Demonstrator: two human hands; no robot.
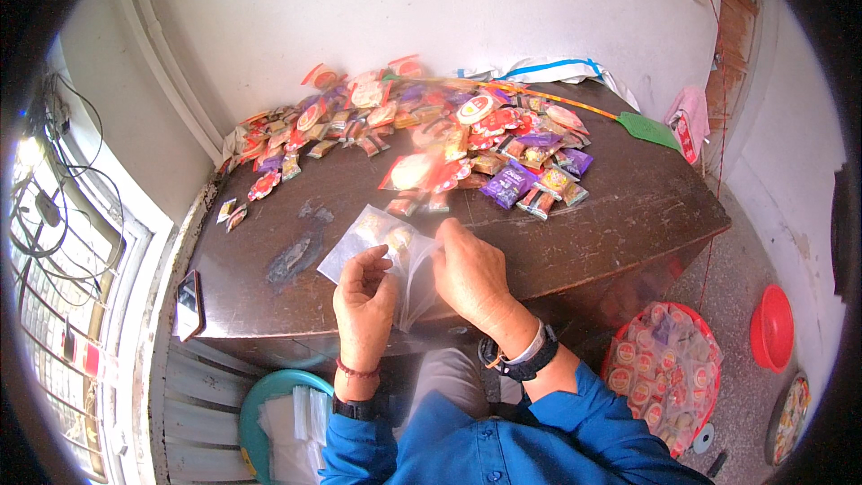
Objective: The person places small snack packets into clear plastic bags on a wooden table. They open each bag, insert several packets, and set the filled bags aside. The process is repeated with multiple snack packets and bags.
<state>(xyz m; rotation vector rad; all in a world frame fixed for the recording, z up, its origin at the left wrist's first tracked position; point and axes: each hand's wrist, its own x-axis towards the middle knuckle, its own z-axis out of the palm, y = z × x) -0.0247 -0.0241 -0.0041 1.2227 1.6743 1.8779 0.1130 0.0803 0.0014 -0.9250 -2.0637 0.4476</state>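
Note:
A clear plastic bag (419,281) is spread between my hands over the front edge of the dark wooden table (606,215). Small wrapped pieces (399,237) show through its film. My right hand (471,273) pinches the right side of the bag. At the bag's left side, my left hand (366,303) has its fingers curled against the film; whether they grip it is unclear. Beyond the bag lies a heap of wrapped snacks (404,114). A purple packet (508,184) and a round pack with red edging (409,172) lie on its near side.
A green fly swatter (648,129) rests across the heap. At the table's left edge is a phone (190,306). A teal basin (252,411) below holds plastic bags (286,428). To the right, a red basin (715,377) holds filled packs (663,367); another red basin (772,329) stands beyond.

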